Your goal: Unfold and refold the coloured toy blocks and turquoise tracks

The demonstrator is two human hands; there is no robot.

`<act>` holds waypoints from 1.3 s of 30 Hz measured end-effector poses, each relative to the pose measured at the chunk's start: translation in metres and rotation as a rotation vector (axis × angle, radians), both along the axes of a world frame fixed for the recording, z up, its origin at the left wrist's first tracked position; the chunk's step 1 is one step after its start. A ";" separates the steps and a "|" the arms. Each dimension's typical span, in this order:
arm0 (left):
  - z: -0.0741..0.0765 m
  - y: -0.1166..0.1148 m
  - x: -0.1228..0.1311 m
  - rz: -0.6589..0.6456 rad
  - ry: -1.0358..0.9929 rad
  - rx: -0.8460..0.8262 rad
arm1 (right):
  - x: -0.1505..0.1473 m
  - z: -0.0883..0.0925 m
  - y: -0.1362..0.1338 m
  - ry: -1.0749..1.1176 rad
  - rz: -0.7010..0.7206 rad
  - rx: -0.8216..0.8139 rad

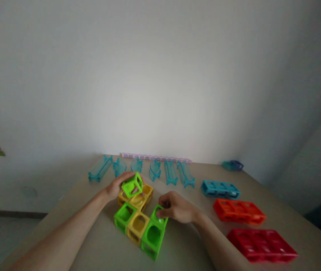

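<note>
My left hand (118,183) is closed around a tilted, open-sided green cube (131,188), held just above some yellow cubes (148,192). My right hand (179,207) pinches another green cube (158,217) at the right side of a joined group on the table. Next to that one, a green cube (152,238) forms the near corner. A yellow cube (138,224) with a round opening sits in the middle of the front row, with a green cube (124,214) at its left end. My left fingers partly hide the yellow cubes behind.
Clear blue straight track pieces (171,173) and curved pieces (154,170) line the back of the table (194,241). A patterned strip (156,157) lies by the wall. At right are blue (220,189), orange (238,211) and red cube rows (262,244), with small bowl-like pieces (233,165) behind.
</note>
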State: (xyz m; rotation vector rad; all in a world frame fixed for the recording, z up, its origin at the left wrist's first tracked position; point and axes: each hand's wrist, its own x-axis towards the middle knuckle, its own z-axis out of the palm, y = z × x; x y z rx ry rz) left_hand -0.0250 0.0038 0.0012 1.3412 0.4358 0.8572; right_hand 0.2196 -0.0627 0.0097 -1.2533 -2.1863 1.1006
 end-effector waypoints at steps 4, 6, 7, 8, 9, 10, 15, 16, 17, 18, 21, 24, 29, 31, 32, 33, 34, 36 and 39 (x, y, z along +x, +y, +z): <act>-0.002 0.002 -0.001 0.005 0.025 -0.026 | -0.006 -0.014 0.006 0.084 -0.108 0.041; -0.001 0.000 0.001 -0.008 0.035 -0.029 | -0.011 -0.018 0.009 0.138 -0.142 0.039; -0.001 -0.001 0.002 -0.011 0.038 -0.028 | -0.013 -0.020 0.009 0.164 -0.158 0.035; 0.000 -0.002 0.003 -0.012 0.041 -0.024 | -0.014 -0.021 0.010 0.184 -0.174 0.033; 0.000 -0.003 0.004 -0.010 0.043 -0.020 | -0.016 -0.022 0.010 0.197 -0.188 0.033; 0.000 -0.003 0.004 -0.007 0.044 -0.016 | -0.016 -0.023 0.010 0.198 -0.200 0.038; 0.000 -0.002 0.004 0.005 0.047 -0.013 | -0.017 -0.028 0.010 0.165 -0.266 0.145; 0.000 -0.002 0.004 0.013 0.049 -0.011 | -0.017 -0.028 0.009 0.158 -0.285 0.176; 0.000 -0.002 0.003 0.021 0.052 -0.007 | -0.017 -0.029 0.009 0.153 -0.307 0.214; 0.000 -0.002 0.003 0.030 0.058 0.002 | -0.018 -0.029 0.009 0.152 -0.333 0.259; 0.000 -0.001 0.003 0.050 0.074 0.053 | -0.019 -0.028 0.010 0.171 -0.417 0.398; 0.001 -0.001 0.003 0.054 0.085 0.086 | -0.018 -0.029 0.013 0.237 -0.501 0.480; 0.002 -0.001 0.005 0.065 0.114 0.143 | -0.019 -0.034 0.015 0.371 -0.560 0.437; 0.001 0.000 0.005 0.105 0.106 0.156 | -0.021 -0.034 0.013 0.431 -0.540 0.397; 0.001 0.000 0.004 0.131 0.102 0.154 | -0.021 -0.033 0.012 0.472 -0.526 0.382; 0.001 0.000 0.004 0.160 0.103 0.156 | -0.022 -0.032 0.011 0.517 -0.506 0.372; 0.001 0.001 0.004 0.199 0.113 0.173 | -0.023 -0.031 0.009 0.563 -0.479 0.367; 0.003 0.001 0.005 0.314 0.154 0.264 | -0.024 -0.029 0.006 0.638 -0.414 0.369; 0.007 0.000 0.008 0.449 0.201 0.403 | -0.026 -0.026 0.003 0.674 -0.343 0.371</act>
